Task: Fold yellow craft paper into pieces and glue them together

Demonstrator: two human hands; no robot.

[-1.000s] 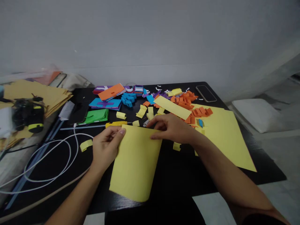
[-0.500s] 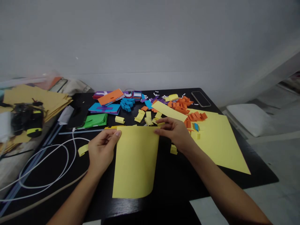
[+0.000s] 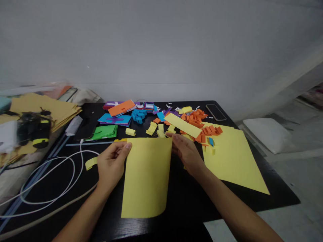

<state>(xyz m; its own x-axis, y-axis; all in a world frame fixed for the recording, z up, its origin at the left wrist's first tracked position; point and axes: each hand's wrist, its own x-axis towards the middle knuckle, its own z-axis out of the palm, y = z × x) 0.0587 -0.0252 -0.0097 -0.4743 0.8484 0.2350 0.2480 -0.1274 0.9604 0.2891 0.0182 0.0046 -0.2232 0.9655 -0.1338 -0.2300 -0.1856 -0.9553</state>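
Holding yellow sheet (image 3: 146, 178) (plain, curved)

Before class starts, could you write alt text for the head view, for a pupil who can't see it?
The left hand pinches the top left corner of a curved yellow sheet over a black table, the right hand at its top right corner. Beyond lie paper stacks and orange scraps, with a phone and more yellow paper to the right.
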